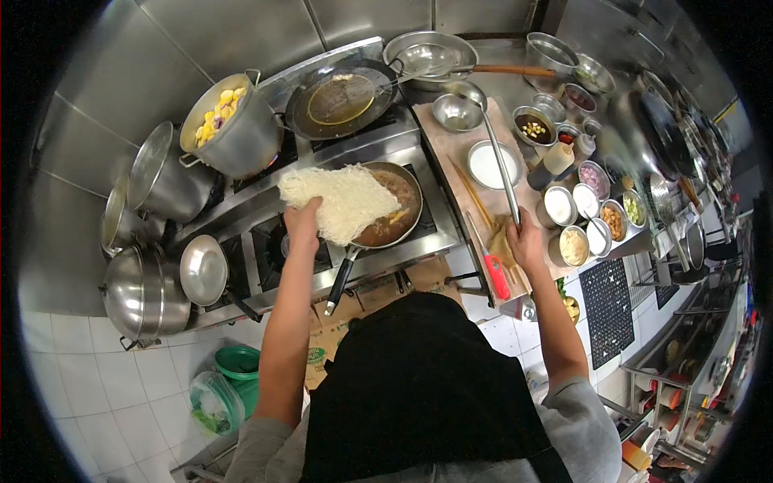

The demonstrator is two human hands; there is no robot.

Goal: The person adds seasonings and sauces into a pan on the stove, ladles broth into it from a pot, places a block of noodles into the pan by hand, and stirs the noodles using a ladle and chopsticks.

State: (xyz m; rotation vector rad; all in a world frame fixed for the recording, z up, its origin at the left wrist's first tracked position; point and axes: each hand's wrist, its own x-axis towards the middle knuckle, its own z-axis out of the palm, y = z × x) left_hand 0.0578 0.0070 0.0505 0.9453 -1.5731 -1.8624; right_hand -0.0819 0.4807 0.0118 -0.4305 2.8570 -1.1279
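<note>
A flat block of pale dry noodles (334, 200) is gripped at its lower left edge by my left hand (303, 219). The noodles overlap the left part of a frying pan (409, 217) with brown sauce on the stove; whether they touch the sauce I cannot tell. The pan's black handle points down towards me. My right hand (524, 233) is closed around the lower end of a long metal ladle (501, 157), whose bowl lies up over the cutting board. Under that hand is a brown cloth (506, 251), beside a red-handled knife (496, 275).
A large pot (251, 133) with yellow pieces and a wok (338, 101) with oil stand at the back burners. An empty small pan (204, 270) sits left. Ingredient bowls, squeeze bottles (558, 158) and a white bowl (493, 164) crowd the right counter.
</note>
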